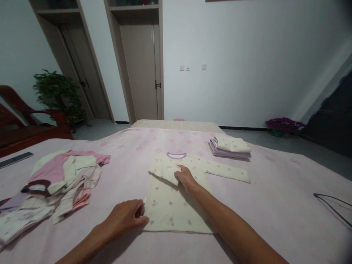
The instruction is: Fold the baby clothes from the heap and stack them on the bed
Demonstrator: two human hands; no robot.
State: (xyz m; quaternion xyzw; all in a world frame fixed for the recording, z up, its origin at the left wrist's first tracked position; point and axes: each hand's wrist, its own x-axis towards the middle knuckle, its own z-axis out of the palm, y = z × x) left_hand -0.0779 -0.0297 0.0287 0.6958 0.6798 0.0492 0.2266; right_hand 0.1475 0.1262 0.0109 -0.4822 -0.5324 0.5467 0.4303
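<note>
A cream long-sleeved child's shirt with small hearts and cherries lies spread on the pink cloth, its purple-trimmed neckline facing away from me. My left hand pinches the shirt's left side edge near the bottom hem. With its fingers on the left sleeve, my right hand holds that sleeve folded inward across the chest. The sleeve on the right still stretches out flat to the side. My right forearm hides part of the shirt's lower right side.
A rumpled clothes pile lies at left, beside a dark flat device. Folded garments are stacked at the back right. A thin black wire-like object lies at far right on the pink floral cloth.
</note>
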